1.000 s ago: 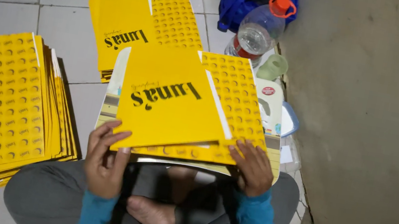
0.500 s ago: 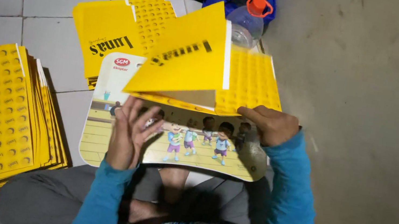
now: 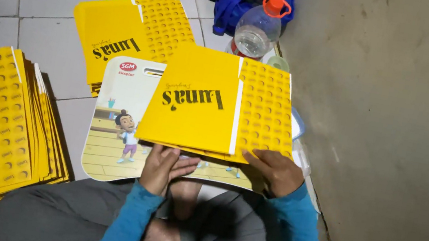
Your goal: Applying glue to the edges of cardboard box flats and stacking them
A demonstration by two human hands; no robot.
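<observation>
dim, even light, slightly soft focus
</observation>
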